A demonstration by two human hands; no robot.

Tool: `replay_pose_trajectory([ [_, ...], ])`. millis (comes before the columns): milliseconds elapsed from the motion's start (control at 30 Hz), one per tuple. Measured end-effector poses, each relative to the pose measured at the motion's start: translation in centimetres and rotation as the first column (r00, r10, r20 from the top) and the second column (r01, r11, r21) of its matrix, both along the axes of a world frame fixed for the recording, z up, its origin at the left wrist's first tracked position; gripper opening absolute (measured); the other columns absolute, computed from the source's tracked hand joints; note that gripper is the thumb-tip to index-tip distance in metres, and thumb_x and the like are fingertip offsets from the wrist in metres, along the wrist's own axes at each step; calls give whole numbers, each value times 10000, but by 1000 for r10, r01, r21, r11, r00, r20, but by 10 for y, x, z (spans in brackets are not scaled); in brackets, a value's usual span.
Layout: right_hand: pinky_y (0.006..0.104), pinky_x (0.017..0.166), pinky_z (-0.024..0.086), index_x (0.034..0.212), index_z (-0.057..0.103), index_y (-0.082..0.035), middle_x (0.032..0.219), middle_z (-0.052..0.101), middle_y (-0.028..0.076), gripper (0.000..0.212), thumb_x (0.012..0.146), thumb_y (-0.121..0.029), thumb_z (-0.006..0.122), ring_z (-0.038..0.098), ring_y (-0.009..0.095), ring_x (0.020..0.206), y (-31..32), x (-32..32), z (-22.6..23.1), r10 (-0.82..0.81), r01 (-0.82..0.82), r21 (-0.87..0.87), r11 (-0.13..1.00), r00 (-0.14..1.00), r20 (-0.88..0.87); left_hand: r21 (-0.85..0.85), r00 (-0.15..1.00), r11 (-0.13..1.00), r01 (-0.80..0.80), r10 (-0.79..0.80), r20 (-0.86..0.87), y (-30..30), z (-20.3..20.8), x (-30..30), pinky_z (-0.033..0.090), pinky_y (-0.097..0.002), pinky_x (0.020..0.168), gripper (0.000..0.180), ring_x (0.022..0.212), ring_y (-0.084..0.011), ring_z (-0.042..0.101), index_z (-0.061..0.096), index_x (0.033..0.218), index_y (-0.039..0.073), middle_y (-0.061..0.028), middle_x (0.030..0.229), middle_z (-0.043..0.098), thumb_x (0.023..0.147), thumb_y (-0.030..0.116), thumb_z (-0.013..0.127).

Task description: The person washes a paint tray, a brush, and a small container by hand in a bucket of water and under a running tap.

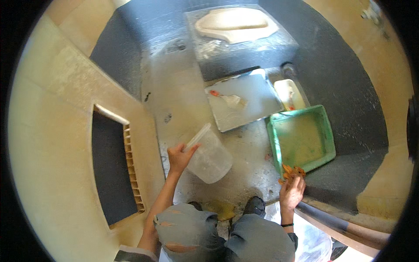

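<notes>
My left hand [177, 158] grips the rim of a clear plastic container [210, 159], thumb over its edge. The container is tilted above the floor in front of my knees. On the right, my right hand [292, 192] is closed round a crumpled orange-brown cloth [293, 173]. The cloth is at the near edge of a green plastic basin [275, 153], which holds cloudy, brownish liquid. Whether the cloth touches the basin's rim I cannot tell.
Beyond the basin lies a flat grey board [248, 89] with an orange-handled brush [227, 98] on it. A small pale tub [297, 98] stands beside it. A squat toilet [235, 24] sits on a raised step at the back. A wall with a framed opening [113, 168] rises at left.
</notes>
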State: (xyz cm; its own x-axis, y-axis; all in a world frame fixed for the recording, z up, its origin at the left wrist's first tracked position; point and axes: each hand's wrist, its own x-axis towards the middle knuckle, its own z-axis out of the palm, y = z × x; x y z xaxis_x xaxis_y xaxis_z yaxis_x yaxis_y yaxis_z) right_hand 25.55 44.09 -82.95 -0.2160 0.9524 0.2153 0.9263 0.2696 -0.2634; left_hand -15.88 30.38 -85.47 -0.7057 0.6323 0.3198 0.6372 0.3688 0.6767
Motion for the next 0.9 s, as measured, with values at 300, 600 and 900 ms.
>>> replay_pose_trajectory([
  [300, 483, 895, 568, 1253, 598, -64, 1288, 608, 207, 430, 859, -190, 719, 640, 399, 1128, -9, 0, 9, -20, 22, -30, 999, 998, 68, -31, 819, 999, -35, 47, 571, 23, -3, -97, 320, -316, 501, 588, 573, -67, 404, 494, 570, 61, 52, 584, 486, 823, 455, 848],
  [600, 467, 913, 590, 1420, 502, -112, 1444, 504, 206, 617, 833, -169, 685, 615, 419, 1186, -14, -10, 9, -11, 10, 41, 999, 1000, 22, 260, 438, 965, 27, -246, 865, 48, 44, -122, 543, -378, 915, 697, 1059, -236, 664, 695, 1207, 25, -143, 1180, 698, 955, 663, 569],
  [900, 484, 952, 547, 1291, 543, -21, 1377, 525, 248, 521, 851, -210, 748, 589, 434, 1194, 20, -45, 101, 94, -58, 226, 972, 984, -151, 397, 332, 895, 204, -444, 832, 89, 136, -127, 549, -375, 892, 514, 1021, -217, 669, 682, 1231, 53, -96, 1161, 707, 967, 494, 659],
])
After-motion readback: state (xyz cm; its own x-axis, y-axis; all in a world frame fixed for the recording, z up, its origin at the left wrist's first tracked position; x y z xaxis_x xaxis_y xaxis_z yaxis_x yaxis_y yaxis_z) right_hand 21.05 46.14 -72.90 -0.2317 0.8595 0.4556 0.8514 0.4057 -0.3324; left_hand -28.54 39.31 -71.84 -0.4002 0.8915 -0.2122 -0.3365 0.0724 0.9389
